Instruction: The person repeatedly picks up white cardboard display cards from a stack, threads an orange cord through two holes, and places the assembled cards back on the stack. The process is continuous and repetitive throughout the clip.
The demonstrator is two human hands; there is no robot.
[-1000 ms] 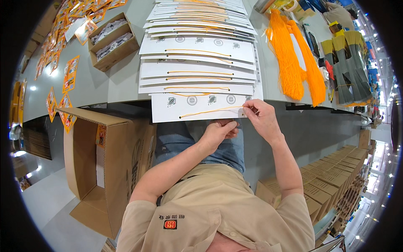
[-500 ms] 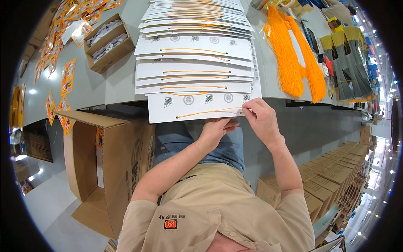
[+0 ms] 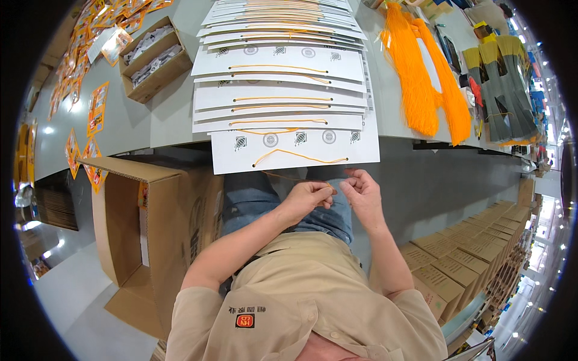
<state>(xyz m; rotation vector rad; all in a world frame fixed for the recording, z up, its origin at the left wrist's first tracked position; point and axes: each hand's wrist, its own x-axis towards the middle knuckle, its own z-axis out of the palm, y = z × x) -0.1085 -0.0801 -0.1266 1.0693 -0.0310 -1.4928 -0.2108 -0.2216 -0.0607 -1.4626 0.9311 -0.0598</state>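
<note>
A white printed card [image 3: 289, 142] overhangs the table's near edge. An orange cord [image 3: 304, 156] runs across its face between two holes near the lower edge, with a slack bend toward the left. Below the card, my left hand [image 3: 308, 200] is closed in a pinch on a part of this cord, which trails from under the card. Beside it, just right, my right hand [image 3: 363, 195] has its thumb and forefinger apart, and nothing shows between them. Behind the front card lies a long overlapping row of white cards [image 3: 280, 93], several with orange cords through them.
Two orange cord hanks [image 3: 409, 78] lie on the table [image 3: 171, 123] at right, near grey-green bundles [image 3: 500, 90]. At left are a divided cardboard tray [image 3: 153, 63] and orange packets [image 3: 98, 111]. An open carton [image 3: 159, 240] stands beside my left arm; stacked cartons [image 3: 457, 259] fill the right.
My right hand has left the card's right-hand hole and come down beside my left hand. My left hand has moved slightly down, out from under the card, and the cord has gone slack at left.
</note>
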